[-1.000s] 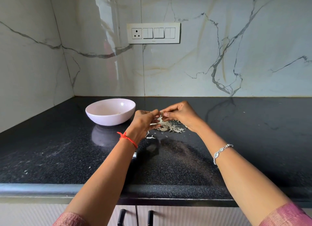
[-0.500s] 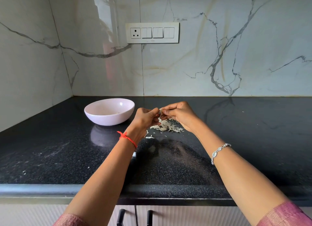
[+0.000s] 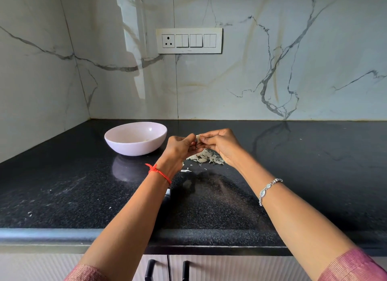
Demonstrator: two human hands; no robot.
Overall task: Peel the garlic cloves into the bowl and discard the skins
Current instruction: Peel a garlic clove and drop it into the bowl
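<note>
Black counter [image 3: 62, 197]. Pale bowl [image 3: 134, 149] sits at 10 o'clock from the hands, near them, with a few pale bits on its bottom (too faint to identify). Switch plate [image 3: 189, 40] at 12 o'clock on the wall; its small print is unreadable. Left hand [image 3: 180, 147] and right hand [image 3: 219, 143] meet, fingers curled. Both pinch one garlic clove [image 3: 197, 137], mostly hidden by fingertips. Skins [image 3: 206, 157] lie heaped on the counter at 5 o'clock of the clove.

1. Soft, even light; a bright vertical glare streaks the glossy marble wall [image 3: 130, 39].
2. A soft shadow lies on the black tabletop [image 3: 62, 197], which mirrors the bowl [image 3: 136, 138].
3. Wide-angle bending at the edges; focus sharp.
</note>
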